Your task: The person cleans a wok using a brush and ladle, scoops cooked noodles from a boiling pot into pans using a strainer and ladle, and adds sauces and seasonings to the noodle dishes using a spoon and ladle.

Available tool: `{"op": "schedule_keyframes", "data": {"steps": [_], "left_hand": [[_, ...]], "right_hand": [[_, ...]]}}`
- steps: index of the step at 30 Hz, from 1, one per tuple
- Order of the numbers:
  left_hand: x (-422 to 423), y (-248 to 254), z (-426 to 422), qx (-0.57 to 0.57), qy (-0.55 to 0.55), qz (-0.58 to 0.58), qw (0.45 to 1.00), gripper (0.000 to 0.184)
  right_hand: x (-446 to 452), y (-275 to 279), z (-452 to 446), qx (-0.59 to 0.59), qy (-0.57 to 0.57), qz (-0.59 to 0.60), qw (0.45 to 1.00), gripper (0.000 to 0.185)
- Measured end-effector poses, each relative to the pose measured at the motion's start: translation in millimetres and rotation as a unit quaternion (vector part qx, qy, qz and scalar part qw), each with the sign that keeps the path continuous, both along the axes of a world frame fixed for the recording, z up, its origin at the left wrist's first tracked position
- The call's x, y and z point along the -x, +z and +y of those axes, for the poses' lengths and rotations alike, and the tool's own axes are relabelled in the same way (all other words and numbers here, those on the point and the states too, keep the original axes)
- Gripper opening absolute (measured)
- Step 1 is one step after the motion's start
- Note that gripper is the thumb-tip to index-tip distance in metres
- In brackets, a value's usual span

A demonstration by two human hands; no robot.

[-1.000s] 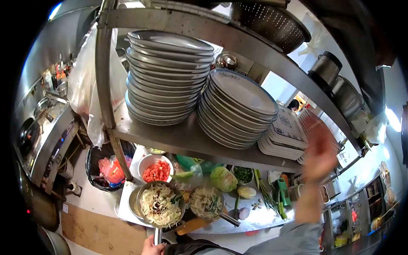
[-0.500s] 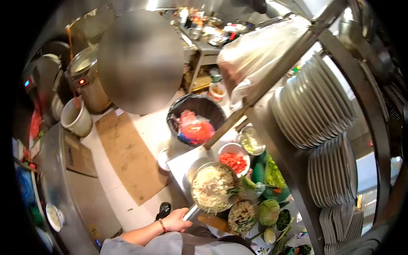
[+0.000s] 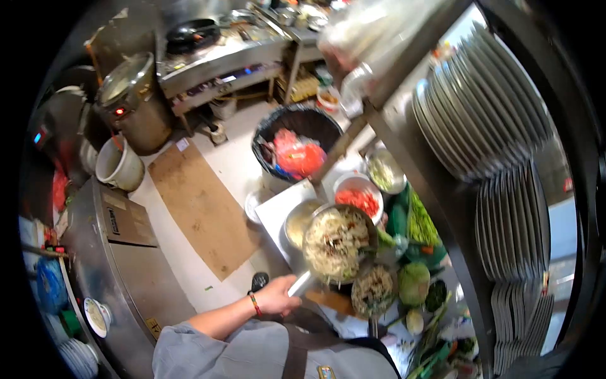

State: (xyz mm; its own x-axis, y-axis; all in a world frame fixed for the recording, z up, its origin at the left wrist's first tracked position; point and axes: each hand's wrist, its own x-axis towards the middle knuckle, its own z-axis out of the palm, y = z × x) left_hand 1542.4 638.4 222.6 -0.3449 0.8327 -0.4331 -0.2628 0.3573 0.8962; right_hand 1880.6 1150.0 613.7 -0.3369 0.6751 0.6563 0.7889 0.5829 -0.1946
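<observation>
Firmly, the metal handle point(image 3: 300, 284) of a pan point(image 3: 372, 234) is gripped by the left hand point(image 3: 278, 298), whose fingers are curled closed around it. The right hand is not shown, so the state of its fingers cannot be told. The pan, filled with pale strands dotted with dark brown, is held at the near edge of the table point(image 3: 284, 202); whether its base is supported cannot be made out. A round vessel point(image 3: 293, 218) is partly covered by it. Just beyond, red chopped pieces point(image 3: 358, 201) are held in a white bowl point(image 3: 345, 181), beside which a metal bowl point(image 3: 399, 172) is set. A second pan point(image 3: 373, 327) is placed near a round green cabbage point(image 3: 414, 284). Plates point(image 3: 483, 101) are stacked on a metal shelf point(image 3: 435, 215).
</observation>
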Motion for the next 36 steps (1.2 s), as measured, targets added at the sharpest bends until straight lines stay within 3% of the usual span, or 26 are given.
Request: {"op": "schedule_keyframes", "data": {"steps": [6, 10, 13, 15, 17, 18, 21, 23, 26, 27, 29, 31, 33, 34, 35, 36], "left_hand": [[-3, 12, 6, 0.014, -0.052, -0.025, 0.998, 0.023], [-7, 9, 2, 0.012, -0.099, -0.041, 0.994, 0.021], [-10, 13, 5, 0.022, -0.140, -0.028, 0.990, 0.020], [-11, 19, 6, 0.032, -0.180, -0.014, 0.983, 0.020], [-14, 20, 8, 0.034, -0.192, -0.036, 0.980, 0.021], [-15, 20, 8, 0.033, -0.192, -0.055, 0.979, 0.021], [-19, 13, 8, 0.029, -0.196, -0.053, 0.979, 0.021], [-20, 4, 3, 0.030, -0.200, -0.058, 0.978, 0.021], [-18, -10, -7, 0.053, -0.177, -0.075, 0.980, 0.021], [-16, -1, -8, 0.060, -0.168, -0.063, 0.982, 0.022], [-14, -2, -18, 0.072, -0.144, -0.054, 0.985, 0.024], [-15, -3, -30, 0.079, -0.118, -0.058, 0.988, 0.022], [-21, -3, -44, 0.088, -0.075, -0.075, 0.991, 0.021], [-27, -5, -54, 0.088, -0.058, -0.072, 0.992, 0.021], [-33, -7, -65, 0.075, -0.027, -0.105, 0.991, 0.021], [-41, -12, -74, 0.055, 0.017, -0.136, 0.989, 0.021]], "right_hand": [[-32, -2, -110, -0.047, 0.032, 0.071, 0.996, 0.033], [-13, -36, -193, -0.032, 0.158, 0.142, 0.977, 0.033], [49, -103, -234, 0.120, 0.320, 0.158, 0.926, 0.032], [117, -169, -247, 0.300, 0.367, 0.064, 0.878, 0.032], [183, -238, -252, 0.383, 0.258, -0.165, 0.872, 0.032], [197, -268, -254, 0.383, 0.273, -0.187, 0.862, 0.030], [196, -313, -245, 0.347, 0.245, -0.178, 0.888, 0.027], [179, -321, -236, 0.357, 0.198, -0.066, 0.911, 0.033], [154, -349, -201, 0.365, 0.115, -0.085, 0.920, 0.038], [151, -367, -191, 0.481, 0.082, -0.105, 0.867, 0.044], [136, -435, -176, 0.518, 0.082, -0.044, 0.850, 0.046], [137, -426, -181, 0.582, 0.049, 0.016, 0.812, 0.055], [92, -457, -157, 0.571, 0.034, 0.006, 0.820, 0.047], [62, -486, -160, 0.508, 0.085, -0.010, 0.857, 0.037], [32, -515, -162, 0.436, 0.131, -0.027, 0.890, 0.033], [-11, -579, -148, 0.423, 0.203, -0.277, 0.839, 0.028]]}}
